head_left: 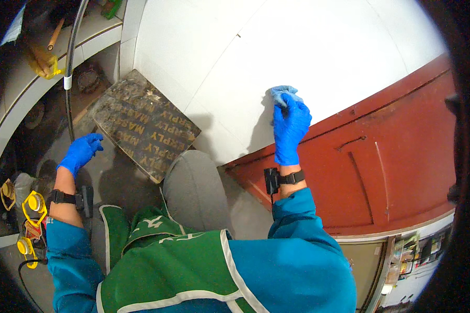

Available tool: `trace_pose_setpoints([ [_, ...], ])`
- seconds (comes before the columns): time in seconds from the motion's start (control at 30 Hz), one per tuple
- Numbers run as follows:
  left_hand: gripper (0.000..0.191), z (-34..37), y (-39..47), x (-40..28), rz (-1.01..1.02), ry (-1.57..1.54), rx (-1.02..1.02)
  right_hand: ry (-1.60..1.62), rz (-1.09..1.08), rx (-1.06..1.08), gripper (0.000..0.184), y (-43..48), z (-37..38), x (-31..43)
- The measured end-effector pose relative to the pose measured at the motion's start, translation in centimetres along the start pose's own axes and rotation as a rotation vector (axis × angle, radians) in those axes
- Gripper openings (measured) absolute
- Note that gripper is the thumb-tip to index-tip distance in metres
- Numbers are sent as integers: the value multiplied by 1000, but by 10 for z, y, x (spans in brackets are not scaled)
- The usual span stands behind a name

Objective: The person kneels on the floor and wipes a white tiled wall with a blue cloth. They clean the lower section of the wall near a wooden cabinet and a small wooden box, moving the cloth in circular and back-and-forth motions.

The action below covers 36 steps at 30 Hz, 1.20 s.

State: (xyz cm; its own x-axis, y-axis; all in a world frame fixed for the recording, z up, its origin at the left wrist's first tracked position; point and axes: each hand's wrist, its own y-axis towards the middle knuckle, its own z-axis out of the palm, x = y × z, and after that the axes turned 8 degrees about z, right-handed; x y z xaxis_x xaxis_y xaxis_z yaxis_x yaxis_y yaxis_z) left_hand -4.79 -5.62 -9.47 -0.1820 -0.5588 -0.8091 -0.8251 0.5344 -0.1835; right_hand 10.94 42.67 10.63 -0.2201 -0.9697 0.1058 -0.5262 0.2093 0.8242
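Observation:
My right hand (291,119), in a blue glove, grips a crumpled light-blue cloth (284,93) against the white tiled wall (219,58), just beside a red wooden door (348,164). A shadow of hand and cloth falls on the tiles. My left hand (84,150), gloved too, holds nothing; its fingers are slightly bent and apart. It hangs to the left of a dirty, dark printed plywood board (141,125) leaning by the wall. Each wrist wears a black strap with a small device.
A black hose (69,62) with a white fitting runs down at the upper left, near a yellow plastic bag (47,64) on a tiled counter. Bottles with yellow caps and handles (35,203) stand at the left. Beyond the door, at lower right, are shelved items (407,258).

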Motion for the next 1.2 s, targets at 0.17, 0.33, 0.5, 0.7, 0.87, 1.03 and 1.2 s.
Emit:
trace_pose_setpoints([
  [0.17, 35, 4, 7, 8, -40, -44, -15, -244, 18, 14, 26, 6, 3, -9],
  [0.33, 35, 7, 13, 15, -6, 47, 4, -154, -26, 113, 16, -34, 36, -35],
  [0.5, 33, -1, -3, 12, 7, 3, -26, -305, 55, 635, 18, -134, 67, -23],
  [0.7, 37, -7, -3, 5, 32, 113, -30, -35, 94, 245, 18, -66, 33, -10],
  [0.87, 36, 0, 9, 0, -41, 50, 16, -35, 30, -54, 21, 28, 4, 11],
  [1.03, 36, 5, 5, 1, -62, 116, 50, 13, -11, 186, 35, -13, 47, -4],
  [1.2, 37, 2, -6, 9, -121, 100, 73, -214, -198, 606, 30, -124, 113, -30],
])
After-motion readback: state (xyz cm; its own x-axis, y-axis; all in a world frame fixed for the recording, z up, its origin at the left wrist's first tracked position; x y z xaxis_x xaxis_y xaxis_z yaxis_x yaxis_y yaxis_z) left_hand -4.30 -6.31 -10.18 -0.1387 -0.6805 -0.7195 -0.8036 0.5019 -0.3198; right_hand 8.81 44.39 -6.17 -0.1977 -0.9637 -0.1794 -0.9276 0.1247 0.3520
